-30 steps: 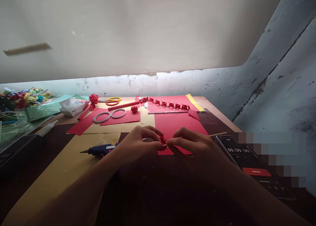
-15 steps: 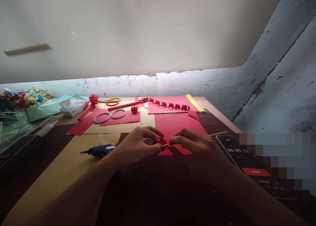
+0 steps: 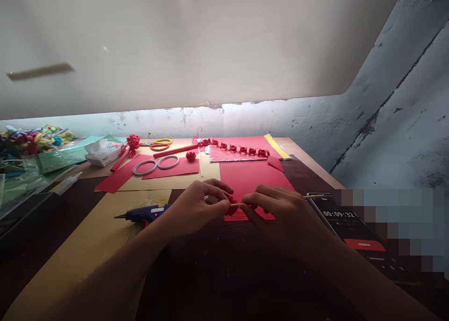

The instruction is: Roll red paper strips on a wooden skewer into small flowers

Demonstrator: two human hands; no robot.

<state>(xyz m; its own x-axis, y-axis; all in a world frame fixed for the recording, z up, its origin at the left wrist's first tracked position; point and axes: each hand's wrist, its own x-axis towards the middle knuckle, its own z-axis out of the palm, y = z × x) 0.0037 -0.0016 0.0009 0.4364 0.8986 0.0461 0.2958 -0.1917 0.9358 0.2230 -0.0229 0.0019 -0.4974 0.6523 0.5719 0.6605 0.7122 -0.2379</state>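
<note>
Over the front edge of a red paper sheet [image 3: 256, 178], both hands meet. My left hand [image 3: 199, 202] is closed, thumb and fingers pinching a small red paper piece [image 3: 232, 210], mostly covered by the fingertips. My right hand [image 3: 280, 208] pinches a thin wooden stick [image 3: 315, 196]. The tip of that stick touches the red paper piece, and its other end sticks out past the right hand, above the phone [image 3: 351, 227]. A blue glue gun [image 3: 145, 213] with a lit red light lies left of my left wrist.
Farther back are a row of red paper curls [image 3: 242, 149], two grey rings [image 3: 145, 167], a red paper flower [image 3: 191, 156] and scissors [image 3: 161, 144]. At left stand a tissue pack [image 3: 103, 153] and a dark box [image 3: 31, 218]. A pale panel [image 3: 196, 45] hangs low overhead.
The stick's outer end has dipped and turned slightly toward the phone as my right fingers shifted. My left hand keeps its pinch in nearly the same spot.
</note>
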